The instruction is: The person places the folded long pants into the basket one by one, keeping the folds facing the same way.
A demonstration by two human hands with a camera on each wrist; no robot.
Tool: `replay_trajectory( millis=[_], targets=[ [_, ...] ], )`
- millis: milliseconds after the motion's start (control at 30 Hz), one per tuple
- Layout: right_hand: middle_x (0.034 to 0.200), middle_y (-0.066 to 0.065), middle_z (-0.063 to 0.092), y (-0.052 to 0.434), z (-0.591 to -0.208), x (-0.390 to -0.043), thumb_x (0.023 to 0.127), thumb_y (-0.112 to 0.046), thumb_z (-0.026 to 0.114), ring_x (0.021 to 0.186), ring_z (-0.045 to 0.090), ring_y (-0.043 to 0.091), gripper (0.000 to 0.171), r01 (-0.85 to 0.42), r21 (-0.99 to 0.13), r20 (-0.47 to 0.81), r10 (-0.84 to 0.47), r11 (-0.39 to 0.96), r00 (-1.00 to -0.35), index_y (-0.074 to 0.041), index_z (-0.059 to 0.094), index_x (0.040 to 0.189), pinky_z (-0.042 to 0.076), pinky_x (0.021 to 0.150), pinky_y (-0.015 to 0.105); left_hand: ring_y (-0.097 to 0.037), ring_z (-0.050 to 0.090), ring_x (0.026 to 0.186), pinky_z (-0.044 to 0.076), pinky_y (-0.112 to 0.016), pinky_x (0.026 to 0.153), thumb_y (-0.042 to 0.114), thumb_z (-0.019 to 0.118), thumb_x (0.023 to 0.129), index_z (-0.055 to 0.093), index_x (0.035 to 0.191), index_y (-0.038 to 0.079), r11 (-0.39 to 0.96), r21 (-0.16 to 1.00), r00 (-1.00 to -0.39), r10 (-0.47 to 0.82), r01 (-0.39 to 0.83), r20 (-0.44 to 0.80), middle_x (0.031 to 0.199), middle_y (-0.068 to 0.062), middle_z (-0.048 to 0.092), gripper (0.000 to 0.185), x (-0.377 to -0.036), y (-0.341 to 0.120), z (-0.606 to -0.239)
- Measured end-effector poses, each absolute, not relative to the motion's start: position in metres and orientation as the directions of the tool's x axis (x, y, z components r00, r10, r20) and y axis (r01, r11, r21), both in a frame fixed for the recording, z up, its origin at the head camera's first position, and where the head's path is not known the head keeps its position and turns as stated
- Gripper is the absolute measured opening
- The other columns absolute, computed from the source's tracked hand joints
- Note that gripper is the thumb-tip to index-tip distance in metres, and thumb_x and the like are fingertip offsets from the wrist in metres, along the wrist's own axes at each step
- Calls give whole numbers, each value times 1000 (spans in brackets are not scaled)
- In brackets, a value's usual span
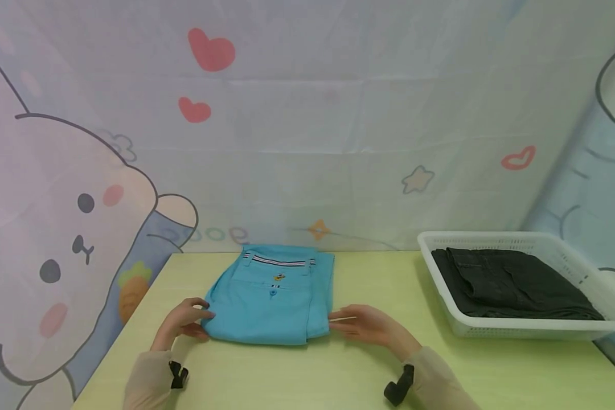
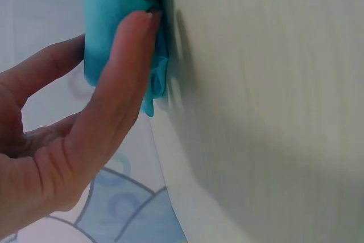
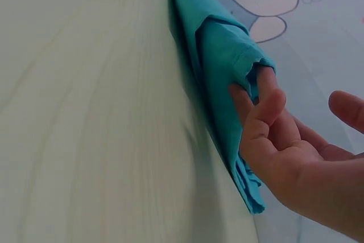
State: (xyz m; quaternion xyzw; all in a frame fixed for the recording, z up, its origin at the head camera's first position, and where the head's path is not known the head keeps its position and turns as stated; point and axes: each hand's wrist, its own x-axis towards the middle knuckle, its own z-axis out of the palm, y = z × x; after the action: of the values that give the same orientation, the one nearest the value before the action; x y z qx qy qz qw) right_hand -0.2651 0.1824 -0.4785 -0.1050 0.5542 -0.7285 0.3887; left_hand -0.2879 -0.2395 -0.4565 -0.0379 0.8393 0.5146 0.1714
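Note:
Folded light-blue trousers [image 1: 266,296] lie on the table, with a striped waistband trim, a small embroidered figure and a button on top. At their left edge, my left hand [image 1: 187,319] pinches the folded cloth. The left wrist view shows the thumb [image 2: 128,61] low by the table side and a finger on the upper side of the trousers [image 2: 108,21]. Opposite, my right hand [image 1: 366,327] touches the right edge with extended fingers. In the right wrist view, fingertips of the right hand [image 3: 284,146] reach into the fold of the trousers [image 3: 222,61], the thumb standing apart.
A white plastic basket [image 1: 441,285] stands at the table's right side, holding folded black garments [image 1: 517,285]. Behind the pale yellow-green table [image 1: 287,376] hangs a cartoon-printed curtain [image 1: 307,125]. Dark straps [image 1: 400,387] sit at both wrists.

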Motion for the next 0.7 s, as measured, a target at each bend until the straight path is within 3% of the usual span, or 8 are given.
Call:
replay_trajectory(
  millis=[167, 300, 433, 533, 700],
  targets=[
    [138, 10, 40, 202, -478, -262, 97, -28, 31, 116, 49, 8, 44, 436, -896, -276, -668, -81, -691, -2, 40, 132, 33, 98, 26, -28, 66, 61, 55, -38, 62, 11, 55, 86, 30, 123, -14, 469, 852, -933, 139, -234, -333, 97, -32, 50, 52, -289, -224, -459],
    [134, 5, 44, 215, -478, -260, 97, -26, 31, 114, 50, 7, 31, 415, -905, -259, -653, -94, -712, -16, 56, 114, 33, 99, 27, -26, 66, 60, 55, -37, 61, 12, 56, 86, 32, 122, -13, 478, 847, -929, 147, -235, -341, 92, -30, 54, 50, -289, -211, -460],
    [136, 6, 42, 229, -478, -257, 97, -26, 33, 117, 49, 10, 26, 392, -916, -255, -620, -92, -742, -23, 58, 100, 26, 106, 36, -28, 66, 59, 55, -37, 60, 10, 56, 85, 34, 120, -13, 466, 855, -926, 166, -230, -340, 92, -30, 54, 47, -286, -195, -459],
    [139, 8, 38, 239, -478, -255, 97, -27, 32, 116, 49, 9, 30, 383, -920, -262, -602, -80, -754, -20, 59, 110, 24, 108, 38, -30, 66, 60, 55, -38, 60, 9, 55, 86, 34, 120, -13, 456, 863, -922, 194, -217, -334, 95, -32, 52, 46, -284, -184, -458],
    [135, 8, 38, 252, -477, -252, 97, -27, 31, 109, 52, 5, 41, 377, -923, -268, -584, -71, -767, -8, 46, 130, 33, 96, 29, -29, 65, 59, 55, -38, 58, 9, 54, 86, 35, 120, -12, 440, 871, -917, 212, -219, -338, 102, -32, 50, 44, -283, -171, -459]
  ],
)
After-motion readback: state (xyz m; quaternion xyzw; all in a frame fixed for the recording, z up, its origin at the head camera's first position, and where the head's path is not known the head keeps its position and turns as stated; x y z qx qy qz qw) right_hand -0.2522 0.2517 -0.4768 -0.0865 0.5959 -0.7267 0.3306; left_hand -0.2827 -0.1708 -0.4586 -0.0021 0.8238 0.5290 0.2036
